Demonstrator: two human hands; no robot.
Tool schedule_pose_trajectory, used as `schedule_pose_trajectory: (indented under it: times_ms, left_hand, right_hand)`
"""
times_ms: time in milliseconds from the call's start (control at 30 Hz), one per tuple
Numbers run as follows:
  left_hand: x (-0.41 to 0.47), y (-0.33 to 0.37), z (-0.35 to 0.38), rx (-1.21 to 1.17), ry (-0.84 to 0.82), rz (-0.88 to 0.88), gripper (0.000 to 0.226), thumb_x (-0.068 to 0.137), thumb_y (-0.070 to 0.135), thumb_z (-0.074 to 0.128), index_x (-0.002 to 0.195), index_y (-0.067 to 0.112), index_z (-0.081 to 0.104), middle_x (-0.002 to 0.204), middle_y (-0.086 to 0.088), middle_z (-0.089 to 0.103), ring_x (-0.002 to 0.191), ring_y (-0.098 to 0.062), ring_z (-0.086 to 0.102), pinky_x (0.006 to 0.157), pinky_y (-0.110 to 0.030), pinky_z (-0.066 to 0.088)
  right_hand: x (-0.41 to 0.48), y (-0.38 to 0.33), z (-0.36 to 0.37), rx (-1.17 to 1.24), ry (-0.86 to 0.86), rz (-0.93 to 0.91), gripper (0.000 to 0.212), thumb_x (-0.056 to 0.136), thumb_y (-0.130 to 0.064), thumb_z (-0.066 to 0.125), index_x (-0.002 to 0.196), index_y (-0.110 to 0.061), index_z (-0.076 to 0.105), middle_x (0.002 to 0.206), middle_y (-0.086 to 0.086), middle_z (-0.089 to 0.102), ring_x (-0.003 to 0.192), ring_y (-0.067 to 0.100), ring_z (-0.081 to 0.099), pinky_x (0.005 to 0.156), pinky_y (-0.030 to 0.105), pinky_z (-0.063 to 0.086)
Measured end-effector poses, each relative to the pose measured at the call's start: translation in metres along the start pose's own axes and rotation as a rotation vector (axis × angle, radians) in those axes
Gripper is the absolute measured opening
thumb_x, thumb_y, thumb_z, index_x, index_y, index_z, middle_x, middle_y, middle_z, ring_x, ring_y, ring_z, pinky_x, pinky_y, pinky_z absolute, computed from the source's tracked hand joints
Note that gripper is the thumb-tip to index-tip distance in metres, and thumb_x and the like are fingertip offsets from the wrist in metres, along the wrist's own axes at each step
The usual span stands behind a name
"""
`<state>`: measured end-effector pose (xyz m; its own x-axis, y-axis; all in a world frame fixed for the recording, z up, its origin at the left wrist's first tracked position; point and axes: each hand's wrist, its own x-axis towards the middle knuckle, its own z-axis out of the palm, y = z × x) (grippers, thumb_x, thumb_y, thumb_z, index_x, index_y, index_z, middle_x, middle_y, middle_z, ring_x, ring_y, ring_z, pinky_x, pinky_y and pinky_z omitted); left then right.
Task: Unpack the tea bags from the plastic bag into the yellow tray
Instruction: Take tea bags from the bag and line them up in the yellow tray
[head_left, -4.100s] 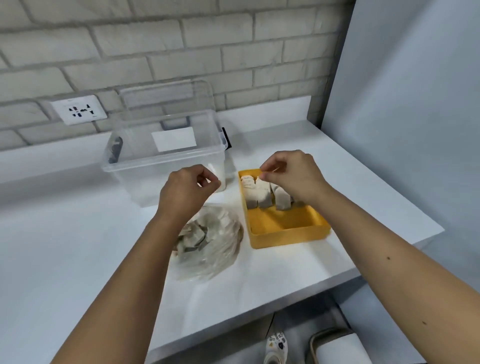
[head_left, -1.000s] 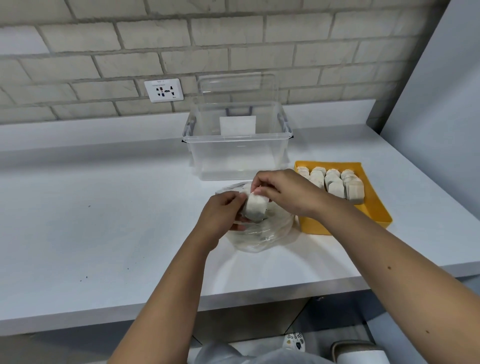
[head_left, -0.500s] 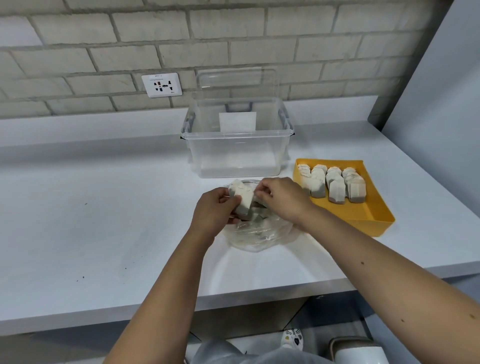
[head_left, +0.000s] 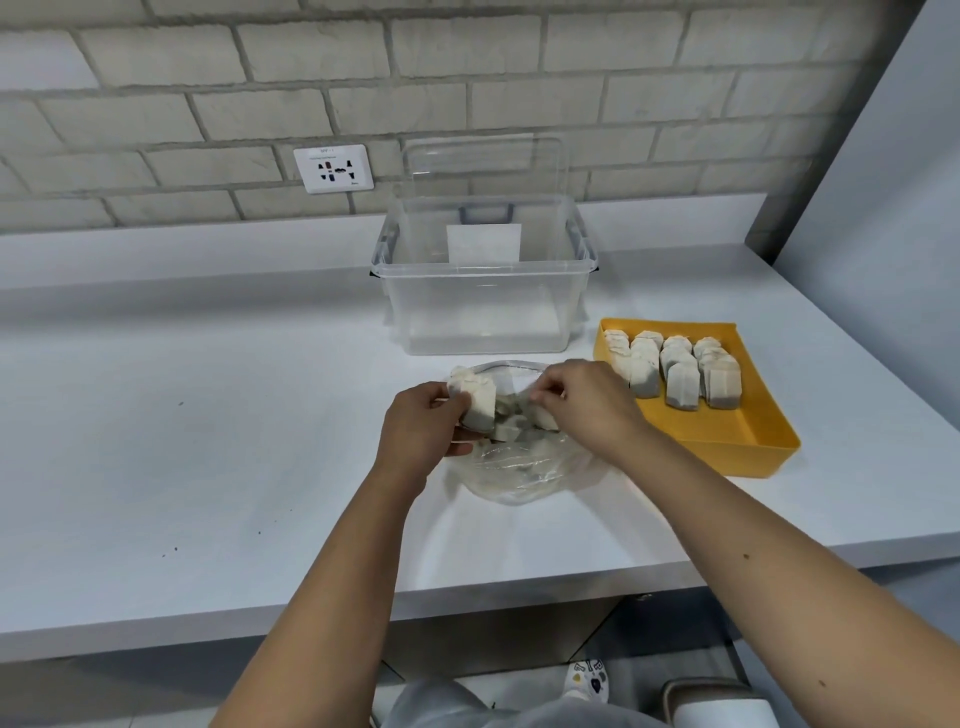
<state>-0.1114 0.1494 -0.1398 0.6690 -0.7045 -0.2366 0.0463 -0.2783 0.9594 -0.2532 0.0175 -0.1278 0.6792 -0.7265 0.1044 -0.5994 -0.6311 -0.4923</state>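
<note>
Tea bags (head_left: 514, 423) sit loose in the plastic bag (head_left: 519, 467), which lies crumpled on the white counter (head_left: 208, 415) nearest the person. The left hand (head_left: 423, 431) is closed around a small stack of tea bags (head_left: 478, 400) lifted at the bag's mouth. The right hand (head_left: 587, 402) is pinched on something at the opening; whether that is film or another tea bag cannot be told.

The stack looks loosely gripped, so one could slip out and drop back or onto the counter. Strings may tangle with those still inside and drag extra bags out. A hard pull could tear the thin paper and spill tea.

Beyond, to the right, the yellow tray (head_left: 753, 431) holds standing rows of tea bags (head_left: 675, 369); a careless set-down could topple them. Farthest back stands a clear bin (head_left: 483, 312).
</note>
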Motion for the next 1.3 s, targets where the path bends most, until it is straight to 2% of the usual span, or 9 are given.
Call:
schedule_pose_trajectory:
  times_ms: [200, 300, 400, 500, 633, 767, 1033, 1167, 1300]
  left_hand:
    - [-0.004, 0.005, 0.005, -0.010, -0.031, -0.043, 0.016, 0.098, 0.011, 0.055, 0.103, 0.003, 0.068, 0.097, -0.019, 0.074, 0.070, -0.029, 0.075, 0.059, -0.032, 0.061]
    - [-0.007, 0.007, 0.012, -0.075, -0.084, -0.110, 0.018, 0.098, 0.008, 0.056, 0.104, -0.004, 0.066, 0.101, -0.026, 0.072, 0.072, -0.034, 0.075, 0.061, -0.034, 0.062]
    - [-0.011, 0.009, 0.018, -0.190, -0.137, -0.181, 0.024, 0.098, 0.010, 0.058, 0.110, -0.009, 0.064, 0.094, -0.025, 0.074, 0.073, -0.032, 0.076, 0.059, -0.032, 0.062]
    - [-0.010, 0.013, 0.019, -0.340, -0.170, -0.250, 0.026, 0.102, 0.019, 0.053, 0.108, -0.004, 0.064, 0.078, -0.012, 0.073, 0.076, -0.028, 0.076, 0.063, -0.031, 0.063]
    - [-0.003, 0.012, 0.016, -0.276, -0.159, -0.225, 0.031, 0.098, 0.028, 0.062, 0.105, -0.001, 0.068, 0.086, -0.015, 0.076, 0.077, -0.025, 0.076, 0.068, -0.029, 0.063]
    - [0.001, 0.006, 0.015, -0.137, -0.056, -0.134, 0.017, 0.091, 0.009, 0.067, 0.100, -0.005, 0.070, 0.096, -0.022, 0.074, 0.073, -0.027, 0.075, 0.069, -0.031, 0.063]
    - [0.003, -0.001, 0.014, 0.034, 0.038, -0.002, 0.009, 0.091, 0.012, 0.065, 0.093, 0.004, 0.069, 0.090, -0.012, 0.072, 0.078, -0.024, 0.072, 0.075, -0.036, 0.063]
    - [0.002, -0.003, 0.014, 0.032, 0.023, 0.001, 0.010, 0.091, 0.009, 0.064, 0.095, 0.002, 0.069, 0.082, -0.008, 0.070, 0.059, -0.011, 0.070, 0.071, -0.033, 0.062]
    - [0.004, -0.004, 0.014, 0.015, 0.022, -0.007, 0.007, 0.091, 0.010, 0.064, 0.092, 0.005, 0.069, 0.084, -0.009, 0.071, 0.063, -0.016, 0.070, 0.072, -0.033, 0.063]
  right_hand:
    - [-0.006, -0.007, -0.033, 0.729, -0.159, 0.188, 0.011, 0.094, -0.019, 0.062, 0.087, -0.019, 0.070, 0.075, -0.010, 0.065, 0.059, 0.007, 0.058, 0.059, 0.020, 0.042]
    - [-0.006, -0.012, -0.032, 0.819, 0.025, 0.060, 0.009, 0.093, -0.015, 0.063, 0.092, -0.015, 0.072, 0.074, -0.010, 0.066, 0.057, 0.005, 0.055, 0.058, 0.019, 0.045]
    - [-0.006, -0.014, -0.025, 0.709, 0.206, -0.133, 0.009, 0.091, -0.017, 0.066, 0.091, -0.022, 0.073, 0.081, -0.011, 0.069, 0.068, 0.004, 0.061, 0.068, 0.019, 0.051]
    - [-0.012, -0.007, -0.008, 0.387, 0.112, -0.346, 0.008, 0.089, -0.019, 0.069, 0.092, -0.021, 0.075, 0.090, -0.006, 0.068, 0.084, 0.002, 0.062, 0.077, 0.012, 0.045]
    - [-0.014, 0.000, 0.002, 0.244, -0.029, -0.455, 0.012, 0.089, -0.020, 0.069, 0.098, -0.018, 0.076, 0.092, -0.004, 0.068, 0.086, 0.006, 0.062, 0.076, 0.014, 0.044]
    - [-0.009, 0.000, 0.003, 0.322, 0.003, -0.286, 0.013, 0.092, -0.026, 0.064, 0.098, -0.020, 0.074, 0.095, -0.005, 0.070, 0.086, 0.010, 0.064, 0.076, 0.022, 0.048]
    - [-0.007, 0.010, 0.025, -0.396, -0.211, -0.148, 0.024, 0.089, -0.039, 0.060, 0.090, -0.017, 0.070, 0.094, 0.004, 0.070, 0.091, 0.027, 0.064, 0.066, 0.031, 0.046]
    - [-0.005, 0.006, 0.028, -0.412, -0.216, -0.123, 0.029, 0.086, -0.044, 0.061, 0.086, -0.015, 0.066, 0.093, 0.005, 0.068, 0.090, 0.027, 0.063, 0.062, 0.029, 0.035]
    - [-0.007, 0.005, 0.025, -0.248, -0.224, -0.077, 0.021, 0.082, -0.035, 0.069, 0.097, -0.019, 0.068, 0.093, -0.001, 0.066, 0.090, 0.022, 0.061, 0.065, 0.028, 0.037]
